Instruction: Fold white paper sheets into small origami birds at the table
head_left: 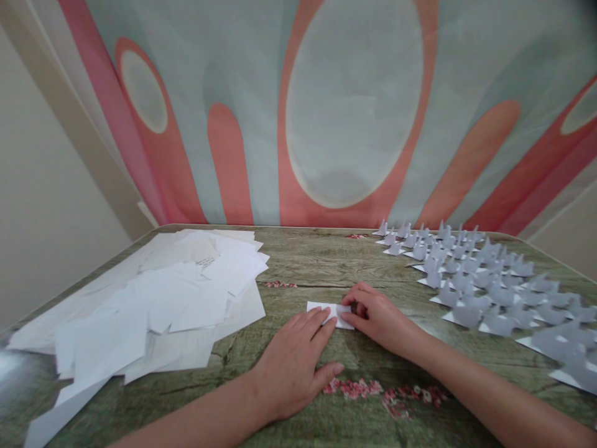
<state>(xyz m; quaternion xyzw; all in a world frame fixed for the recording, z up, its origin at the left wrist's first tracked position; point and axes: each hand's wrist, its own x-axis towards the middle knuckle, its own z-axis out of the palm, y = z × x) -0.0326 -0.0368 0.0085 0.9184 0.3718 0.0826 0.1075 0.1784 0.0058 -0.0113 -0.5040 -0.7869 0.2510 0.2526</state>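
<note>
In the head view, a small folded strip of white paper point(339, 321) lies on the table between my hands. My left hand point(295, 361) rests palm down, its outstretched fingertips pressing on the strip's left part and the thumb spread away. From the right, my right hand point(377, 315) pinches the other end between thumb and curled fingers. Part of the paper is covered by the fingers, so its exact folds cannot be made out.
A loose, overlapping pile of white paper sheets point(186, 295) spreads across the left side. Rows of several folded white paper figures point(471, 311) stand on the right. The wood-patterned tabletop point(317, 258) has printed pink flowers. Behind it hangs a patterned curtain point(354, 112).
</note>
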